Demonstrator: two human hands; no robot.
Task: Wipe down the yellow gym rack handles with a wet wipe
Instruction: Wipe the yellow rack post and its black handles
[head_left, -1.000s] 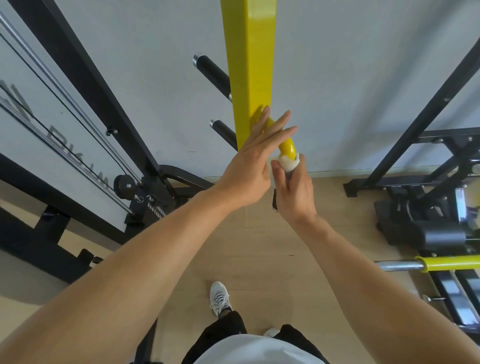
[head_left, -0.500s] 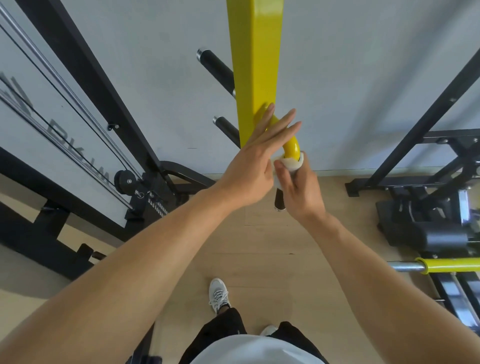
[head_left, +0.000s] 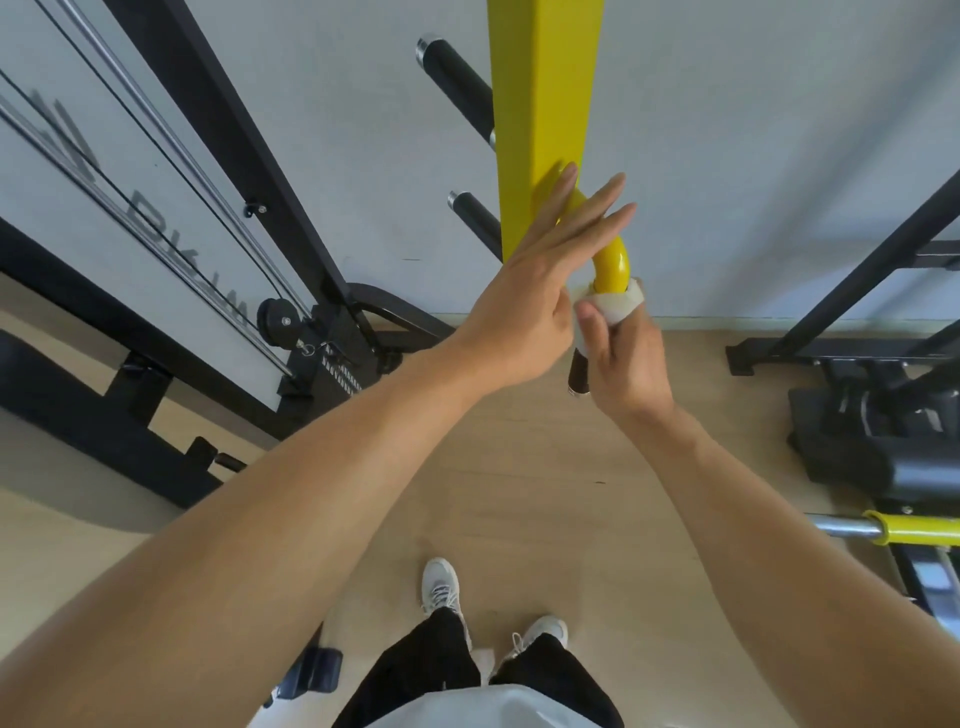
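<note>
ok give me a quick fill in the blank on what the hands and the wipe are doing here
1. The white wet wipe is wrapped around the curved ____ handle.
2. The wipe is gripped by the ____ hand.
3. The left hand has its fingers ____, resting flat by the yellow post.
4. The floor is made of ____.

Missing words: yellow; right; outstretched; wood

Two black pegs (head_left: 457, 83) project left; a barbell (head_left: 852, 530) lies right.

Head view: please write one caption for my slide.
Right hand wraps a white wipe around the yellow handle; open left hand rests beside it.
</note>
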